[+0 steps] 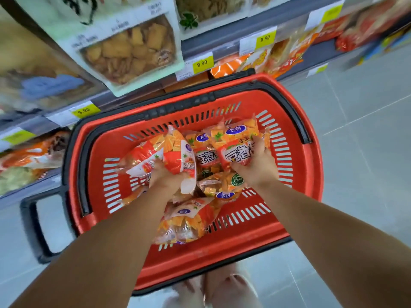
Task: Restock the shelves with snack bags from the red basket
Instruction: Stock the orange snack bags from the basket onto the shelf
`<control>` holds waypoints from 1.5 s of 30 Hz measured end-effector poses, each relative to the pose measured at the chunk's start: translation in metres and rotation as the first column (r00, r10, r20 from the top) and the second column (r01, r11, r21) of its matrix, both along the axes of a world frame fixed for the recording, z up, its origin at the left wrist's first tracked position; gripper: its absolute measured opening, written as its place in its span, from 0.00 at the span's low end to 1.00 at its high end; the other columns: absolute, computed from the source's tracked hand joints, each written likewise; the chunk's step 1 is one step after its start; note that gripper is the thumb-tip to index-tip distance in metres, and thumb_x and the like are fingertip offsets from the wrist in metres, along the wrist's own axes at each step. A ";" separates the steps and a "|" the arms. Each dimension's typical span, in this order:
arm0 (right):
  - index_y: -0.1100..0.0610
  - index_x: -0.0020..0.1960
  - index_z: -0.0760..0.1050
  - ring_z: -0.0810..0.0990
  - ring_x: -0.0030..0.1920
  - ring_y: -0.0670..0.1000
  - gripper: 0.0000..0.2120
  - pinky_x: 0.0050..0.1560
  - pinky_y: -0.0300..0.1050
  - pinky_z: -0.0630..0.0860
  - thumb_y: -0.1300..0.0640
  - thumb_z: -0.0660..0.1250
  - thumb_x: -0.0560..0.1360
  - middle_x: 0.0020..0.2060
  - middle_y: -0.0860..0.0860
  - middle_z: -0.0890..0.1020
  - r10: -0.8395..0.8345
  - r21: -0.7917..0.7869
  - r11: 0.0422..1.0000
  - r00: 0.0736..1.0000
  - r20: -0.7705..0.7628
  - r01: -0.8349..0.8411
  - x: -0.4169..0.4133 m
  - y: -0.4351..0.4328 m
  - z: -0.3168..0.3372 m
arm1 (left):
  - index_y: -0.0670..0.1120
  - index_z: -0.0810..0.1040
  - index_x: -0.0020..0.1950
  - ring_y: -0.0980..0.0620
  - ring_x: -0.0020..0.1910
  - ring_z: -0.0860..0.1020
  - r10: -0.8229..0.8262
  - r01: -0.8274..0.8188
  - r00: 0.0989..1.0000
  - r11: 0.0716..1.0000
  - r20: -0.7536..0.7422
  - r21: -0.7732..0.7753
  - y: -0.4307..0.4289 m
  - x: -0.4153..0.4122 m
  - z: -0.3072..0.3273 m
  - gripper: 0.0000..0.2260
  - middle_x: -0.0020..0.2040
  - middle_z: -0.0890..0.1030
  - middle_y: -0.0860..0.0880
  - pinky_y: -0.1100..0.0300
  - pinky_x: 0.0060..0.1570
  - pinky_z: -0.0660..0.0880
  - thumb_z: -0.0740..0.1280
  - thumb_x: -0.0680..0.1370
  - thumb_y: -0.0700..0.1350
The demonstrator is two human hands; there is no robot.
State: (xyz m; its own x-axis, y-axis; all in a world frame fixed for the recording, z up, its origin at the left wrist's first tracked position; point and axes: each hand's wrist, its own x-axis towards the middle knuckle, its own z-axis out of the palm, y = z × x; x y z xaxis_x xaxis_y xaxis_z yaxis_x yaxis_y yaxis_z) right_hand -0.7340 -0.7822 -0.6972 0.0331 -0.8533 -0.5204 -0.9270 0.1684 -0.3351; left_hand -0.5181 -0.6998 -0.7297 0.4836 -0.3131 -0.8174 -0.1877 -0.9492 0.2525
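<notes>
On my feed both hands are down inside the red basket [311, 174], which stands close against the shelves [200, 44] with grey floor [367, 112] around it. The left hand [165, 175] has its fingers curled round an orange-and-white snack bag [178, 155] toward the basket's left side, while the right hand [255, 167] has its fingers clamped on the lower edge of a second bag [238, 144] at the far right, label facing up. More of the same bags [189, 221] lie loose between and under the wrists, and yellow 9.90 price tags [202, 63] run along the shelf edges above the basket.
</notes>
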 end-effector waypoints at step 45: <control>0.51 0.72 0.63 0.68 0.65 0.57 0.43 0.64 0.53 0.67 0.38 0.75 0.62 0.63 0.56 0.72 0.559 -0.772 0.635 0.690 0.460 0.000 0.234 0.274 0.611 | 0.46 0.73 0.53 0.57 0.39 0.80 0.509 -0.124 0.860 0.158 -0.027 -0.980 0.371 0.200 0.668 0.29 0.46 0.79 0.51 0.62 0.37 0.78 0.83 0.58 0.46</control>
